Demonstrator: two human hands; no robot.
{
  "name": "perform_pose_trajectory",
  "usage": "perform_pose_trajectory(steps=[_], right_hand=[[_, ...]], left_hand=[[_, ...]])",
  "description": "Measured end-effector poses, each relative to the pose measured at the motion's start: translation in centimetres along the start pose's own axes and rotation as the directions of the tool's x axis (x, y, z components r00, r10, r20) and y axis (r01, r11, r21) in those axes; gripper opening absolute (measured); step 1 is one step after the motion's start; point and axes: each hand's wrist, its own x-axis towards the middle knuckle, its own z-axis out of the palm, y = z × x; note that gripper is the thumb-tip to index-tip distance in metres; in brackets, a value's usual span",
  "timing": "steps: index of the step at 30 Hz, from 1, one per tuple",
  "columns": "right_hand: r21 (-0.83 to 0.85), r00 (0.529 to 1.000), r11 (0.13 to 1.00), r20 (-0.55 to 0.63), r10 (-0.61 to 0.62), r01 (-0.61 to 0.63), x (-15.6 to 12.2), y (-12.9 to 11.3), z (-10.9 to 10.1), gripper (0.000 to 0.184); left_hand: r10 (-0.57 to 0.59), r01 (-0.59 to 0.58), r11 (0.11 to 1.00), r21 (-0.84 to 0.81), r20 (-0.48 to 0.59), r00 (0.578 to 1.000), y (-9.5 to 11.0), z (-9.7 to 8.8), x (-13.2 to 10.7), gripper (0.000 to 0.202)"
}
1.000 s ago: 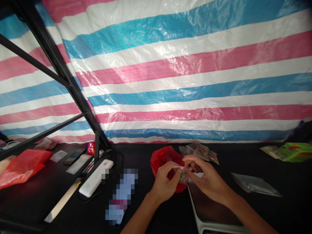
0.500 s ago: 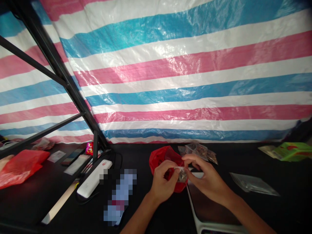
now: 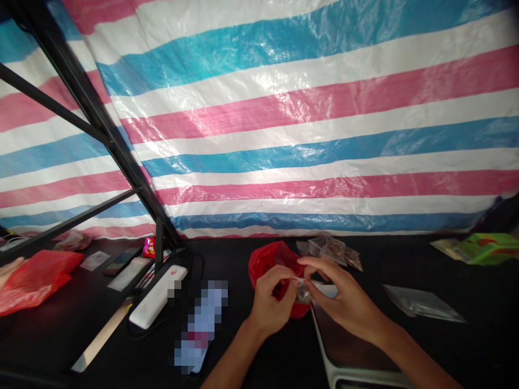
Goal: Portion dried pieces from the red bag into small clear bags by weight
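While your left hand (image 3: 272, 302) pinches the small clear bag (image 3: 303, 294) by its top edge, your right hand (image 3: 344, 297) curls at the other end; whether it grips, you cannot tell. The bag sits just above the red bag (image 3: 263, 265), with the dark-topped device (image 3: 344, 337) under your right forearm. Behind, filled clear bags (image 3: 334, 249) lie near the worktop's (image 3: 389, 259) far edge, where the striped sheet (image 3: 284, 135) rises. You have room rightward, up to the flat clear bag (image 3: 424, 303). Compared with half a second ago, your right index finger stands farther from its thumb; your left grasp looks unchanged.
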Motion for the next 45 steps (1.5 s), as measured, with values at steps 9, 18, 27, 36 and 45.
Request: perform_pose_trajectory(steps=[9,18,27,36,45], right_hand=[[-0.045,1.000,0.999,0.016,-0.023,0.024,0.0,-0.1,-0.1,0.038],[0.004,0.996,0.996,0.021,-0.088,0.088,-0.1,0.4,-0.3,0.030],[-0.389,0.732,0.881,-0.678,-0.075,-0.270,1.3,2.5,-5.8,0.027],[-0.551,0.941,0.793,-0.328,0.080,-0.259,0.7,6.3,-5.0,0.024],[-0.507,0.986,0.855,-0.166,0.023,-0.105,1.4,3.5,-6.2,0.023]], left_hand=[[0.114,-0.118,0.982,0.149,0.031,0.993,0.0,0.1,-0.3,0.008],[0.271,-0.296,0.931,0.212,0.137,0.953,0.6,-0.3,-0.3,0.019],[0.009,0.234,0.799,0.553,-0.400,0.916,-1.9,-1.6,0.6,0.024],[-0.085,0.251,0.670,0.698,-0.264,0.961,-2.7,-1.6,0.6,0.024],[-0.110,0.100,0.779,0.619,-0.023,0.994,-2.1,-1.3,0.7,0.025]])
